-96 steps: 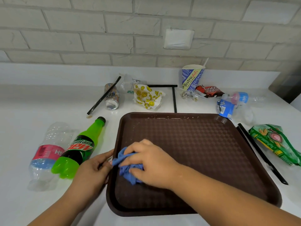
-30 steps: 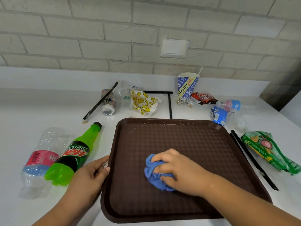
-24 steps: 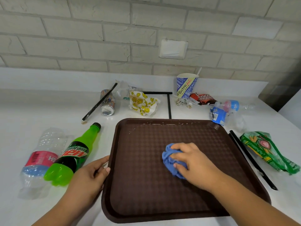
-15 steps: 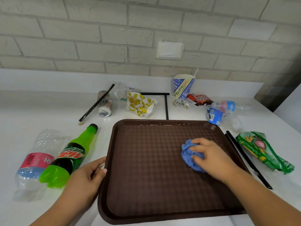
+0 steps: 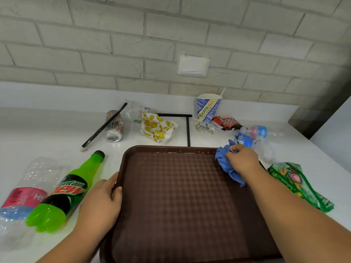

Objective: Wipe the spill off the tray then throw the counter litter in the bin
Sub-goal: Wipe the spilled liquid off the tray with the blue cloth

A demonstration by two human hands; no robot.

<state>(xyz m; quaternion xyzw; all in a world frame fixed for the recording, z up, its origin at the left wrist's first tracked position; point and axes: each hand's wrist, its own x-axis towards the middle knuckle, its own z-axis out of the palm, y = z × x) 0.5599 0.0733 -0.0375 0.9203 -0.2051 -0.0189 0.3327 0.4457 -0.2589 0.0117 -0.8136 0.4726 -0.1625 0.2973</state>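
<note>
Two readable labels, Mountain Dew bottle (image 5: pixel 62 192), Bistro deli cup (image 5: pixel 208 108)

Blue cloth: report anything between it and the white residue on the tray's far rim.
Nothing visible: the right hand holds the blue cloth at the far right corner of the tray, beside the white residue.

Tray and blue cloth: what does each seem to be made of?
The tray looks like moulded brown plastic, fairly matte: it has a regular embossed diamond texture and a raised rounded rim. The blue cloth, bunched in the right hand, looks like soft woven or microfibre fabric, since it crumples into loose folds; the exact fibre cannot be told.
</note>
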